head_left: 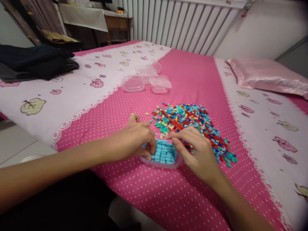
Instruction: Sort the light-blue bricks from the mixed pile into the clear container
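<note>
A small clear plastic container (166, 166) rests on the bed, with light-blue building bricks (163, 152) packed in rows inside. My left hand (137, 138) reaches over its left side, fingers curled down among these bricks and thumb close to the index finger. Whether a brick is between those fingertips is hidden. At the container's far right rim, my right hand (197, 150) has its index finger and thumb closed on the edge. Just beyond spreads a loose pile of small bricks (192, 115) in red, blue, green and yellow, with longer red joined strips (172, 120) on top.
Several clear plastic containers and lids (133, 83) lie farther back on the pink dotted bedspread (134, 189). Dark folded clothing (36, 62) is at the left, a pink pillow (267, 77) at the right. A white radiator (173, 25) stands behind the bed.
</note>
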`<state>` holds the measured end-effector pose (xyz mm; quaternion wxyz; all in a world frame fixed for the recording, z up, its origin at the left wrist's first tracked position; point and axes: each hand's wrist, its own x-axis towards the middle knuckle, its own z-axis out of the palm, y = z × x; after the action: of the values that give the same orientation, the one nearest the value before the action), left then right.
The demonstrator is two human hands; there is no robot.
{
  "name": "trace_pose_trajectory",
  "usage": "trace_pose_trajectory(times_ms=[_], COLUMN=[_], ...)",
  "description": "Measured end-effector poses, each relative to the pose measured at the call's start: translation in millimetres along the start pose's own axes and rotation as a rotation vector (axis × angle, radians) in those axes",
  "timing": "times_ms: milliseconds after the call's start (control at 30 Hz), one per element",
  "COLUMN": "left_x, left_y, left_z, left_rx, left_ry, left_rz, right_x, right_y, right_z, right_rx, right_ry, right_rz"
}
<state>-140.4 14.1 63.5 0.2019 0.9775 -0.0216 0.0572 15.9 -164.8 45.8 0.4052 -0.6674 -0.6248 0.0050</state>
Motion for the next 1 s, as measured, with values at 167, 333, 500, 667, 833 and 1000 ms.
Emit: trace_pose_trajectory(times_ms=[167,333,500,667,833,1000], left_x=[-2.4,-5.9,-2.8,-2.8,-3.0,1.0], left_y=[-0.4,-8.5,-24.6,-34.1,-30.6,-22.1], left_z=[-4.4,2.2,12.7,14.8,8.4,-6.2], left_rx=[-0.008,-0.045,0.004,0.005,0.069,0.1], left_ry=[-0.041,0.004,0.112,0.146,0.143,0.097], left_rz=[0.036,0.091,0.224,0.297,0.265,0.245], right_x=[2.4,9.9,5.2,-6.7,-8.6,-8.6], right_y=[0.9,37.9,97.4,129.0,150.4,157.1], right_z=[-6.7,-47.3,-109.2,-119.4,-92.3,-86.3], right_rx=[-0.033,-0.188,-0.338,-0.414,-0.445,-0.463], right_ry=[0.031,0.16,0.064,-0.09,-0.248,-0.29], right_rz=[-0.017,0.112,0.45,0.602,0.673,0.661])
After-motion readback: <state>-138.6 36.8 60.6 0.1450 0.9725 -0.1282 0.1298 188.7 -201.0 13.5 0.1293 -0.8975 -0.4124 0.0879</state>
